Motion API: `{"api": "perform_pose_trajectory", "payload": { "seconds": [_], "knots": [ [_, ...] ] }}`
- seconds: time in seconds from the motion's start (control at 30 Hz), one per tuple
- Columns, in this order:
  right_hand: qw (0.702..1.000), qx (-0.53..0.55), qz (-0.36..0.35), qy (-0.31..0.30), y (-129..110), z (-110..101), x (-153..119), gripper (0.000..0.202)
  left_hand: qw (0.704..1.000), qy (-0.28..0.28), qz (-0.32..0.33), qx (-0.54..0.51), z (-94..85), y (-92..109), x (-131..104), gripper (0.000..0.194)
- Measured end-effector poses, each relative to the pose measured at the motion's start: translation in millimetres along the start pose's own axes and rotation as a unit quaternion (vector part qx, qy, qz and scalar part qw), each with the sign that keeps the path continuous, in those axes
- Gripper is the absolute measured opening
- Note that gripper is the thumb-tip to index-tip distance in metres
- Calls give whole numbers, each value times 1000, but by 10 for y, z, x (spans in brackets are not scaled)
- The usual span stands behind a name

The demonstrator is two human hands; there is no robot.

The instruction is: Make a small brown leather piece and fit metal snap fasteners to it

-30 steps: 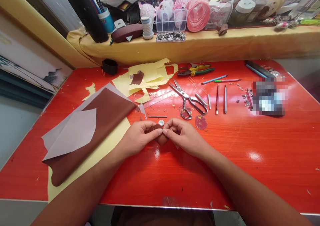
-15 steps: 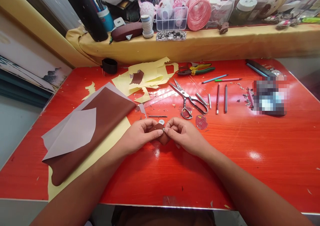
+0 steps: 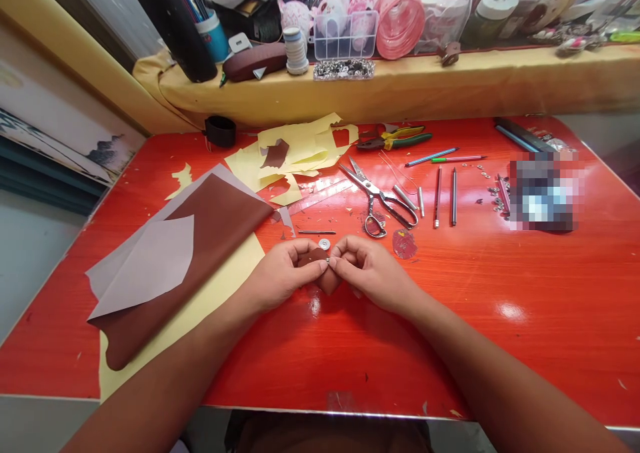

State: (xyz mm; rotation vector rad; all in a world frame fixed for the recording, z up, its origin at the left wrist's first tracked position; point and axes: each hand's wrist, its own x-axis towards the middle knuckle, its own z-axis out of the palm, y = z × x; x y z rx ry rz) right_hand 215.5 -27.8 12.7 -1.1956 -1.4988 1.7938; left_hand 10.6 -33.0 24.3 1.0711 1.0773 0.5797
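Observation:
Between my hands is a small brown leather piece [image 3: 329,281], its lower corner pointing toward me. My left hand [image 3: 285,266] pinches it from the left, thumb on top. My right hand [image 3: 373,269] is closed on its right side, with the thumb and finger at a tiny metal fastener [image 3: 328,261] on the leather. The thumb tips nearly meet there, and the curled fingers hide much of the piece. Just beyond lie a round metal disc [image 3: 324,244] and a thin dark rod [image 3: 317,232].
Scissors [image 3: 373,193], pliers [image 3: 395,138], two metal rods [image 3: 405,197] and several pens [image 3: 454,196] lie beyond my right hand. On the left, a folded brown leather sheet [image 3: 200,219] rests over yellow paper [image 3: 240,266]. A divided plastic box [image 3: 345,36] stands on the back ledge.
Both hands keep almost the same grip on the leather piece. The whole view has shifted very slightly; nothing on the table has visibly moved.

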Motion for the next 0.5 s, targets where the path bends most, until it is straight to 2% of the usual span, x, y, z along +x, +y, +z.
{"api": "perform_pose_trajectory", "payload": {
  "seconds": [0.13, 0.33, 0.5],
  "knots": [
    [1000, 19, -3, 0, -24, -11, 8, 23, 999, 29, 5, 16, 5, 1, -5, 22],
    [999, 34, -11, 15, -25, -28, 13, 23, 999, 31, 28, 18, 13, 41, -45, 20],
    [1000, 29, -4, 0, -46, 0, -13, 16, 997, 41, 43, 44, 17, -12, 3, 17]
  ]
}}
